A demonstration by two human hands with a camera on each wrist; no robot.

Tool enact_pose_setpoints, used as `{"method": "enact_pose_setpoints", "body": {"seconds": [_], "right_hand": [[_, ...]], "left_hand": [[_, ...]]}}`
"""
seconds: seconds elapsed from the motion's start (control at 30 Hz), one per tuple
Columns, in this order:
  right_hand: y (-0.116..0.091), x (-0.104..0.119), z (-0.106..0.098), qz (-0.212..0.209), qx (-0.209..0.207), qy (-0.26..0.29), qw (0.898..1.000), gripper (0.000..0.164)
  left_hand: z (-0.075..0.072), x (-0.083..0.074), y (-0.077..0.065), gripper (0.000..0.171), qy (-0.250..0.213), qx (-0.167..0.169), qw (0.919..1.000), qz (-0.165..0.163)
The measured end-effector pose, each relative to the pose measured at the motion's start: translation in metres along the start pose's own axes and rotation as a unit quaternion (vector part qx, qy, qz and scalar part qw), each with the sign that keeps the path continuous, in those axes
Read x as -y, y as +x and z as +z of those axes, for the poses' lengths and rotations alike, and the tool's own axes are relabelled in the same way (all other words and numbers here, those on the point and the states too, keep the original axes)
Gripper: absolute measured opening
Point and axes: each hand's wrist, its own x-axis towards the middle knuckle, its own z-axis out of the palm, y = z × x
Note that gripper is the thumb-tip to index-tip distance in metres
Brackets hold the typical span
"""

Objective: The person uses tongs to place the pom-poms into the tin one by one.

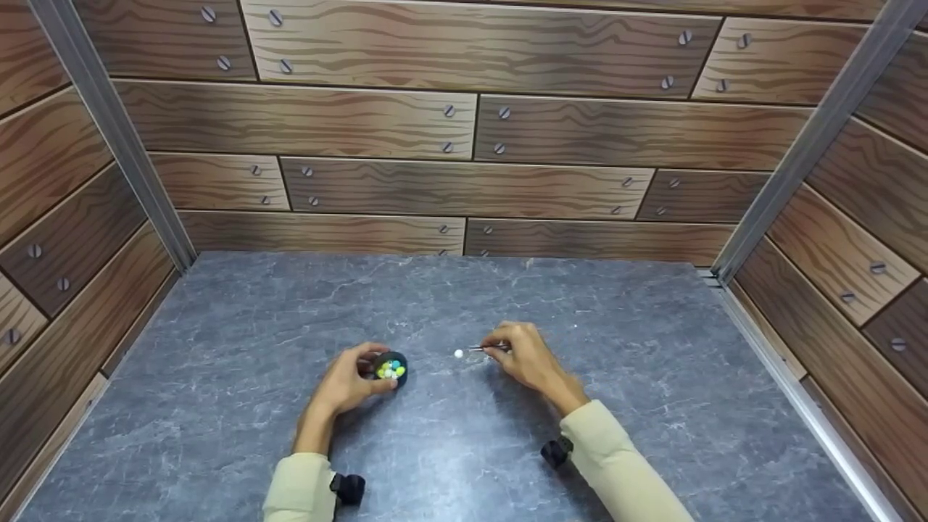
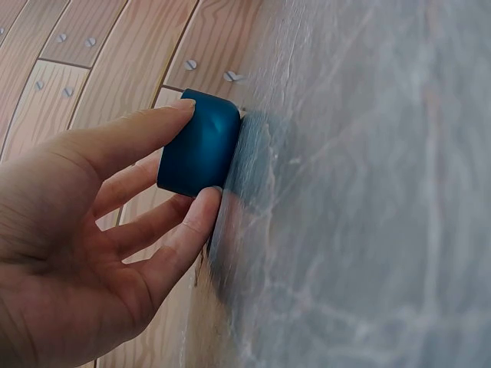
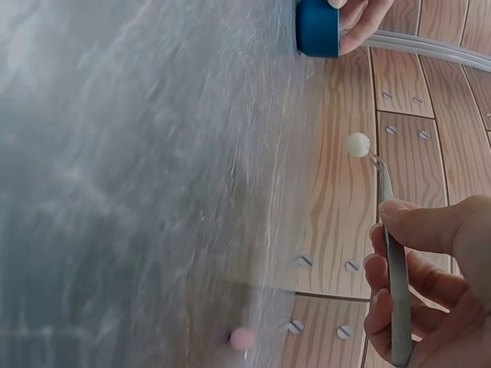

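My left hand (image 1: pixel 346 380) holds a small round dark-blue cup (image 2: pixel 201 146) by its sides, thumb on one side and fingers on the other. The cup stands upright on the grey tabletop. Several yellow, green, blue and white beads (image 1: pixel 390 370) fill its inside in the head view. To the right, my right hand (image 1: pixel 527 357) grips bent-tip metal tweezers (image 3: pixel 397 287) between thumb and fingers. A white bead (image 3: pixel 357 144) sits at their tips, held off the table and apart from the cup.
A pink bead (image 3: pixel 242 339) lies on the table in the right wrist view. The grey marbled tabletop (image 1: pixel 449 297) is enclosed by wood-patterned walls (image 1: pixel 377 130). Metal rails (image 1: pixel 805 402) run along the corners and the right edge.
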Motion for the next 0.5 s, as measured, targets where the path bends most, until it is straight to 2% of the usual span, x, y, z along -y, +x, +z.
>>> {"method": "enact_pose_setpoints", "body": {"seconds": [0.33,0.5], "right_hand": [[0.011,0.014,0.008,-0.006,0.006,0.008,1.0,0.009],[0.015,0.02,0.014,-0.022,0.013,0.013,1.0,0.008]], "left_hand": [[0.0,0.0,0.001,0.052,0.01,0.0,0.9999,0.005],[0.0,0.001,0.001,0.053,0.011,-0.001,0.9999,-0.001]]}}
